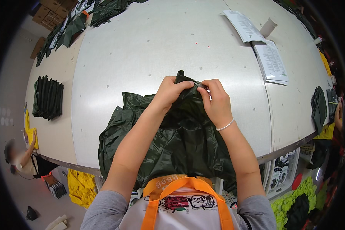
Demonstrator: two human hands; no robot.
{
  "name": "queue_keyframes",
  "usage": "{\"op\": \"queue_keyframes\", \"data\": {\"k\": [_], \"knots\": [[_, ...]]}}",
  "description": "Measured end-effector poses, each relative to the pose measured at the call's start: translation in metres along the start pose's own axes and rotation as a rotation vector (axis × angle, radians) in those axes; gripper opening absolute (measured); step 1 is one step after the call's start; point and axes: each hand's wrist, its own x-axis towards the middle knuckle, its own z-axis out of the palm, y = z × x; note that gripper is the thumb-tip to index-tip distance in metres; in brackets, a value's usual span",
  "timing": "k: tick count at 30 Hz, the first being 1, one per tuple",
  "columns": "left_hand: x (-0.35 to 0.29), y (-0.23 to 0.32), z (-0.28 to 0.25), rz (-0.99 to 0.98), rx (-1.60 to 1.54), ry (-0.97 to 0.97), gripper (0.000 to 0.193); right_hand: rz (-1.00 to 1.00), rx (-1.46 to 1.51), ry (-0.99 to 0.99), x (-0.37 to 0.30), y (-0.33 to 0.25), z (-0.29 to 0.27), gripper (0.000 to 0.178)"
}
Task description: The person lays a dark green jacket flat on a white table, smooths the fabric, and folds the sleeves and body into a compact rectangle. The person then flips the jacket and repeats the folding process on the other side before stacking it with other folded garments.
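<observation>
A dark green, shiny waterproof garment (184, 134) lies bunched over the table's near edge and against my apron. My left hand (171, 91) pinches a raised, folded part of it, with the thumb on top. Just to the right, my right hand (215, 97) has its thumb and forefinger pressed together at the edge of the same fold. Something small and pale shows between the fingertips there, too small to name. A beaded bracelet (225, 125) circles my right wrist.
A folded dark green stack (48, 97) stands at left; more garments (107, 9) lie at the far left. Printed booklets (270, 61) and a white cylinder (268, 27) rest at far right. A person (23, 157) stands left. Yellow fabric (81, 188) hangs below the edge.
</observation>
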Motion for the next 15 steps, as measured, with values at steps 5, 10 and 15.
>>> {"op": "queue_keyframes", "data": {"k": [5, 10, 15], "knots": [[0.0004, -0.0026, 0.0015, -0.004, -0.001, -0.011, 0.018, -0.024, -0.068, 0.042, -0.0068, 0.0029, 0.0029, 0.012], [-0.0019, 0.0008, 0.0018, 0.022, -0.008, -0.030, 0.017, 0.003, 0.012, 0.033, -0.0018, 0.0011, 0.0046, 0.012], [-0.0003, -0.0035, 0.0009, 0.007, -0.041, -0.035, 0.016, 0.020, 0.074, 0.028, -0.0062, 0.0061, 0.0038, 0.012]]}}
